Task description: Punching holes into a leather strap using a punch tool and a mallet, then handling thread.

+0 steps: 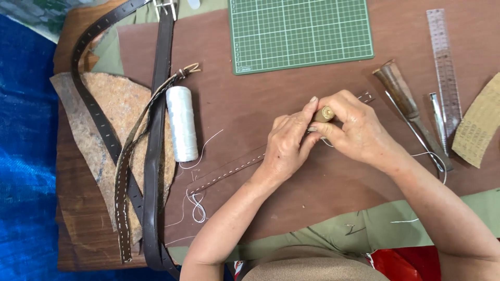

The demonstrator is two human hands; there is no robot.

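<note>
A narrow brown leather strap (229, 171) with a row of white stitches lies slantwise on the brown work surface (291, 198), running from lower left up under both hands to a stitched end that shows just beyond the right hand. The left hand (285, 148) presses down on the strap, fingers bent and close together, fingertips meeting the right hand. The right hand (357, 127) is closed around a small tool with a pale wooden handle (324, 114), whose tip is hidden between the hands. White thread (198, 205) trails loose off the strap's lower end.

Just left of the strap stands a white spool of thread (182, 122), lying on its side. Further left, long dark belts (153, 156) cross a rough tan hide piece (117, 104). A green gridded cutting mat (299, 32) sits at the top. To the right lie a dark-handled tool (406, 101), a clear ruler (444, 67), and a tan perforated piece (478, 125) at the edge.
</note>
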